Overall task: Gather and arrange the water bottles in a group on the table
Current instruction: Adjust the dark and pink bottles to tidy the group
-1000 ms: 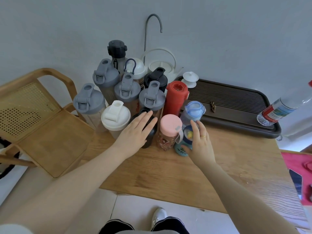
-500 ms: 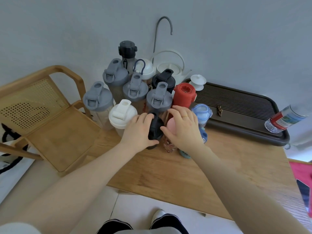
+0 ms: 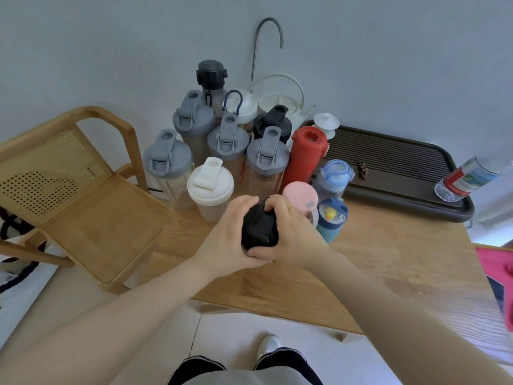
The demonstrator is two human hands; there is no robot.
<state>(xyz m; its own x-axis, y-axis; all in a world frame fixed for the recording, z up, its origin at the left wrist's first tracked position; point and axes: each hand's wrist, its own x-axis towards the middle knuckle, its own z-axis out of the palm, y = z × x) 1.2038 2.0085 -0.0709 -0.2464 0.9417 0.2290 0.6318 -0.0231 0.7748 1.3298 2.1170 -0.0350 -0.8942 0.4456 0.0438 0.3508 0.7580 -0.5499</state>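
Black bottle [image 3: 259,227] gripped by both hands, bottles crowding behind.

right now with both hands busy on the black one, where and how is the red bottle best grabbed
Take the red bottle around its upper body, just below the cap, coming from the right, over the dark tea tray. It stands tall, leaning slightly, above the pink-lidded bottle, and grey shakers crowd its left, so probably only the tray side leaves fingers room.
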